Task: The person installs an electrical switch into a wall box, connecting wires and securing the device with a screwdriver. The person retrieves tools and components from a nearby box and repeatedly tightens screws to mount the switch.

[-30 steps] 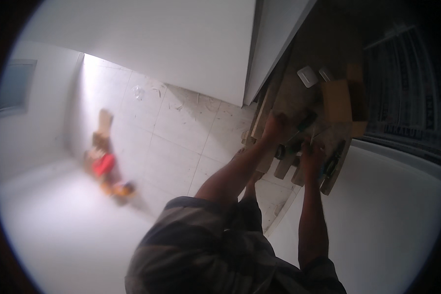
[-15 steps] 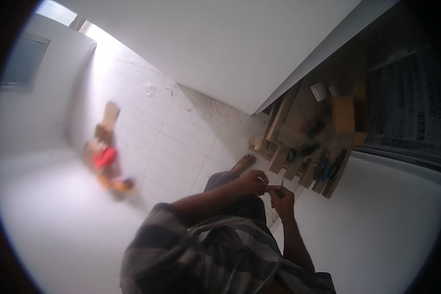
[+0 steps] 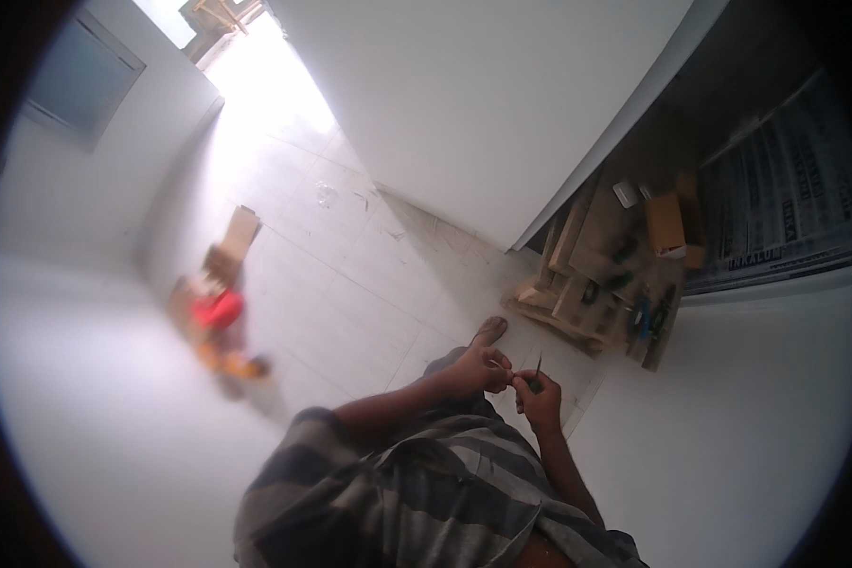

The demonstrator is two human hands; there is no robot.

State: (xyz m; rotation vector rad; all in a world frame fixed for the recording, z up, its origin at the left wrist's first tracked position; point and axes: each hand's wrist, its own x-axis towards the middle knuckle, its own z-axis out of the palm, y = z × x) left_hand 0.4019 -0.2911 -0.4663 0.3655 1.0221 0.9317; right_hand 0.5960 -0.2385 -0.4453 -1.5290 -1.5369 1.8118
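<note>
What the left hand (image 3: 478, 369) and right hand (image 3: 540, 398) pinch between them is too small to name; only a thin dark tip (image 3: 538, 364) sticks up above the right hand's fingers, and whether both hands grip one piece cannot be told. Beyond the hands, the small tools (image 3: 648, 312) on the wooden boards (image 3: 587, 275) are dark and tiny, their kinds unreadable. Left of the boards, across the tiled floor, a red and orange heap (image 3: 220, 317) is blurred beyond recognition. The striped shirt (image 3: 417, 492) is cut off by the lower edge.
</note>
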